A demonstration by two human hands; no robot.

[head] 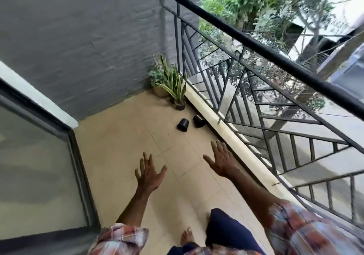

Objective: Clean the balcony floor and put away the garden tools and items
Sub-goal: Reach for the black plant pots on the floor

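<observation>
Beige tiled balcony floor [122, 136] stretches ahead; left hand [146, 174] and right hand [222, 162] hover over it, fingers spread, holding nothing. Farther on, two small black plastic pots [183, 125] lie tipped beside the pale kerb [239, 146]. Best crouch, gripping one rim per hand.

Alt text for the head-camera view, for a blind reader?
A person on a balcony holds an open left hand and open right hand forward, both empty. Ahead, a black pot and a second black pot lie tipped on the tiled floor near the railing; two potted plants stand in the corner.
</observation>
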